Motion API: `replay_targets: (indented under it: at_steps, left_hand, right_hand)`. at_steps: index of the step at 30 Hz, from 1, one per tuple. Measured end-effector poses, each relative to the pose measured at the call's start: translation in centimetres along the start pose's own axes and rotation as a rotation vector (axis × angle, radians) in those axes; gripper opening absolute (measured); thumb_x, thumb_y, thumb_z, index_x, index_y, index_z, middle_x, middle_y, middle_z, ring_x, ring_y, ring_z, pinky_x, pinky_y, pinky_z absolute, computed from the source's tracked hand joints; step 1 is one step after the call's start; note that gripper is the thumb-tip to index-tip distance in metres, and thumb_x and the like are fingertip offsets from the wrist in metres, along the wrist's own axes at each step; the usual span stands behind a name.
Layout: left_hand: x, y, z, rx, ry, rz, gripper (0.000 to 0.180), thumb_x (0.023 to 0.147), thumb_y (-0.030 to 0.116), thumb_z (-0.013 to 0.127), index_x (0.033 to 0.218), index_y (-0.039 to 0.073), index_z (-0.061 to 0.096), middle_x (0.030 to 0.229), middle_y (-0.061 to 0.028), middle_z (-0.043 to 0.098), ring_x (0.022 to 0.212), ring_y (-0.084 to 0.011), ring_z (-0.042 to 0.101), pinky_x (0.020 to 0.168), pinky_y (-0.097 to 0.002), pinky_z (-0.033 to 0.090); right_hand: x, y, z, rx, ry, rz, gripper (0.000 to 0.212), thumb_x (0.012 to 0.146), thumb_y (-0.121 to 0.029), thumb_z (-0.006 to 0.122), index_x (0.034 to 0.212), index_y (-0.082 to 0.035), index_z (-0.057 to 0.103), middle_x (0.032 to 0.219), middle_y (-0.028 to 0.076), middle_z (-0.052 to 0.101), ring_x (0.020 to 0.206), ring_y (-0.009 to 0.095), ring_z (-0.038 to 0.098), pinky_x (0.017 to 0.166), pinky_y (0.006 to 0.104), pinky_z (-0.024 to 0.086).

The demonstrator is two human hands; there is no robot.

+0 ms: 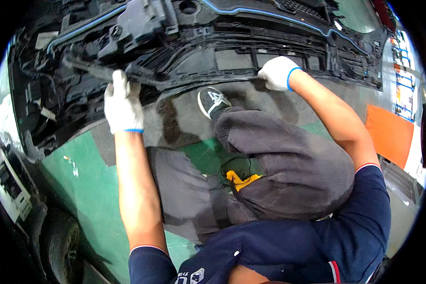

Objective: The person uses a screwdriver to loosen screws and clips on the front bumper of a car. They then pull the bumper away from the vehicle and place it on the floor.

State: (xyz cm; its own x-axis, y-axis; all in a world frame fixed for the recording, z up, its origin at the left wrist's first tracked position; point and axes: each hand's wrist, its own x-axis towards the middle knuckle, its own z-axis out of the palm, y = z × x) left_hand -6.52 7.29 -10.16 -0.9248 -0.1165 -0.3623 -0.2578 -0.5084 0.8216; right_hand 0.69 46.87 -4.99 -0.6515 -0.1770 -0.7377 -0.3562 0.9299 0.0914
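A large black car bumper [194, 78], seen from its ribbed inner side, spans the upper view with its lower edge toward me. My left hand [123, 104], in a white knit glove with a blue cuff, closes on a dark plastic strip [92, 69] at the bumper's left part. Its fingers lie over the strip and the thumb side is partly hidden. Farther right, my right hand [278, 73], gloved the same way, is curled round the bumper's lower edge. Its fingertips are tucked out of sight.
My bent legs and a dark shoe [213, 101] are just below the bumper, over a grey mat [149, 123] on green floor [87, 158]. A yellow tool-like object [239, 181] lies between my legs. A car wheel [66, 241] stands lower left; an orange panel [390, 135] is at right.
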Motion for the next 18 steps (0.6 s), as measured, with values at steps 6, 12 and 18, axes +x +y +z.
replay_targets:
  at_steps: [6, 12, 18]
  left_hand:
    - [0.7, -0.6, -0.3, 0.122, 0.067, -0.025, 0.049, 0.095, 0.035, 0.078, 0.125, 0.007, 0.051, 0.096, -0.0021, 0.062, 0.075, -0.0128, 0.059, 0.066, -0.0298, 0.049]
    - [1.7, -1.0, 0.3, 0.221, 0.147, 0.010, 0.063, 0.094, 0.050, 0.076, 0.130, 0.005, 0.050, 0.105, -0.0067, 0.057, 0.075, -0.0169, 0.057, 0.071, -0.0351, 0.052]
    - [2.2, -1.4, -0.5, 0.224, 0.129, 0.032, 0.082, 0.090, 0.053, 0.079, 0.140, 0.001, 0.042, 0.107, -0.0164, 0.055, 0.092, -0.0316, 0.066, 0.078, -0.0431, 0.057]
  right_hand:
    - [0.5, -0.1, -0.3, 0.031, -0.007, 0.036, 0.026, 0.074, -0.018, 0.068, 0.098, -0.014, 0.078, 0.095, 0.016, 0.076, 0.092, 0.039, 0.073, 0.080, 0.0487, 0.058]
    - [1.0, 0.5, 0.1, 0.040, 0.040, 0.024, 0.029, 0.072, -0.018, 0.069, 0.099, -0.014, 0.078, 0.096, 0.016, 0.076, 0.092, 0.038, 0.073, 0.081, 0.0478, 0.058]
    - [1.1, 1.3, 1.4, 0.099, 0.087, 0.069, 0.030, 0.074, -0.017, 0.074, 0.102, -0.013, 0.078, 0.095, 0.014, 0.076, 0.091, 0.035, 0.073, 0.081, 0.0449, 0.059]
